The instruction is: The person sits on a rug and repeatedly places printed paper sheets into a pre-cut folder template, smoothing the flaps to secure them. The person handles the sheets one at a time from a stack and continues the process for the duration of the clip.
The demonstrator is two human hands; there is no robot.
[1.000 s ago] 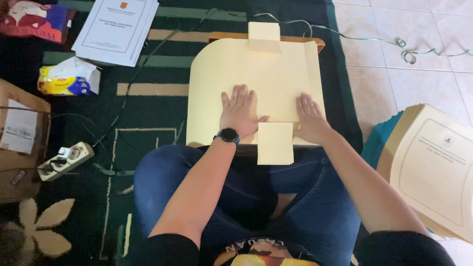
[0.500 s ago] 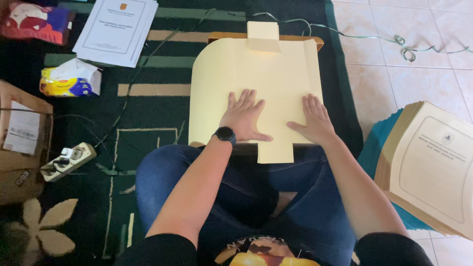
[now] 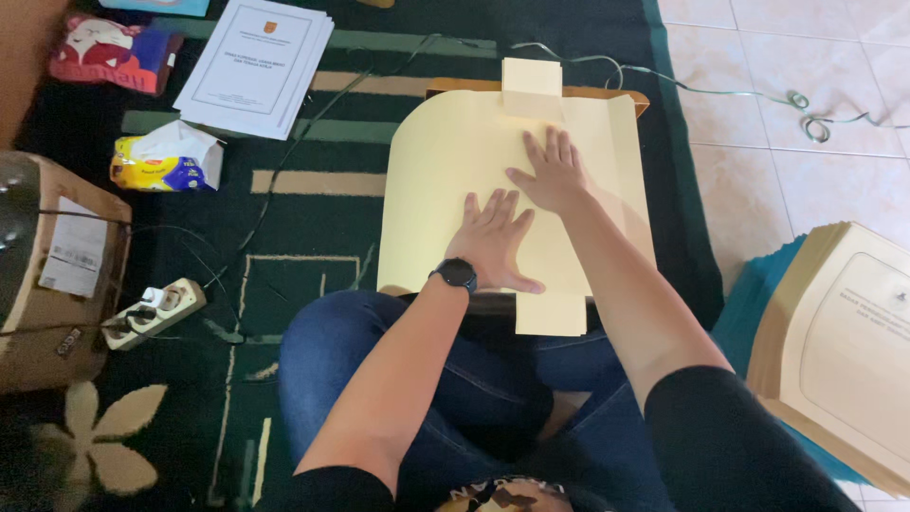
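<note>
A large cream paper sheet (image 3: 445, 180) with flaps at its far and near ends lies flat on a low board in front of my crossed legs. My left hand (image 3: 493, 242) presses flat on the near middle of the sheet, fingers spread, a black watch on the wrist. My right hand (image 3: 553, 171) lies flat further up the sheet, just below the far flap (image 3: 531, 85). The near flap (image 3: 552, 313) hangs over my jeans. Neither hand holds anything.
A stack of cream printed covers (image 3: 844, 341) stands at the right on a teal pile. On the dark green rug lie white printed papers (image 3: 256, 62), a tissue pack (image 3: 166, 161), a power strip (image 3: 152, 311), a cardboard box (image 3: 52, 275) and cables.
My right hand has slid from the sheet's near right edge up toward the far flap. My left hand has stayed pressed near the middle.
</note>
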